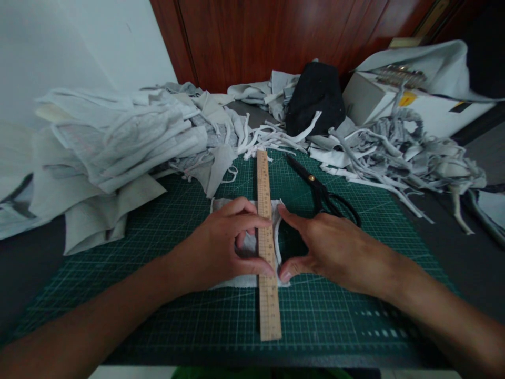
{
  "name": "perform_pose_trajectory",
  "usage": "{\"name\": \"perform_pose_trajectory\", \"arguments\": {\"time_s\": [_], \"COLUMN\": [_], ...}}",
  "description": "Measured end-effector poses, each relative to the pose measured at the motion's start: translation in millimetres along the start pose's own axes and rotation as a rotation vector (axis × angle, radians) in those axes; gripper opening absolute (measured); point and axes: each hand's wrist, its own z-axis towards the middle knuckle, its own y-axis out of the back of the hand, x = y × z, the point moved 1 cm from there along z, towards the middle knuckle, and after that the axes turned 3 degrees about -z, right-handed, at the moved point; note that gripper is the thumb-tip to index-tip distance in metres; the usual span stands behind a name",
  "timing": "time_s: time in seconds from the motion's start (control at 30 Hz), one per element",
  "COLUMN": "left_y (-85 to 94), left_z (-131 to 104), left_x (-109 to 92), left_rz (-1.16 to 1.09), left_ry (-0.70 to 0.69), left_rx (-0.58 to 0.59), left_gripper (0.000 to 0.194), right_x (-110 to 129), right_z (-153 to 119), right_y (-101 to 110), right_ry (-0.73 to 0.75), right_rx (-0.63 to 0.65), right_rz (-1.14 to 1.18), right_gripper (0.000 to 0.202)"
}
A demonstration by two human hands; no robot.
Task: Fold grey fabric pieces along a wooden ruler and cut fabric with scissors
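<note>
A wooden ruler [265, 205] lies lengthwise over a small grey fabric piece [248, 281] on the green cutting mat [189, 326]. With thumb and forefinger apart, my left hand [221, 239] holds the ruler down. My right hand [323, 245] is spread open at the fabric's right side, its thumb and forefinger tips touching the curled edge strip beside the ruler. Black-handled scissors [325, 195] rest on the mat just beyond my right hand, blades pointing away to the upper left.
Stacked grey fabric [130, 137] fills the left side. Thin cut strips [272, 138] lie behind the ruler, and more tangled scraps [410, 152] heap at the right. A black cloth piece [315, 97] and a white box [366, 100] stand at the back before a wooden door [268, 37].
</note>
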Motion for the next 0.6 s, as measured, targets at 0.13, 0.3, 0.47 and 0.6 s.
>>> {"name": "perform_pose_trajectory", "arguments": {"time_s": [0.13,0.3,0.47,0.6], "left_y": [-0.6,-0.3,-0.3,-0.1], "left_z": [-2.5,-2.1,-0.3,-0.6], "left_x": [1.3,2.6,3.6,2.2], "left_rz": [0.063,0.069,0.088,0.070], "left_ry": [-0.058,-0.156,-0.181,-0.189], "left_rx": [-0.006,0.056,0.057,0.048], "left_gripper": [0.056,0.049,0.046,0.054], "right_x": [-0.5,-1.8,-2.6,-3.1], "right_z": [-0.1,0.5,0.9,-0.6], "right_y": [0.3,-0.2,-1.4,-2.6], "right_ry": [-0.011,-0.029,-0.022,-0.004], "right_rx": [0.023,0.034,0.042,0.018], "right_rz": [0.030,0.104,0.105,0.073], "right_gripper": [0.124,0.126,0.125,0.125]}}
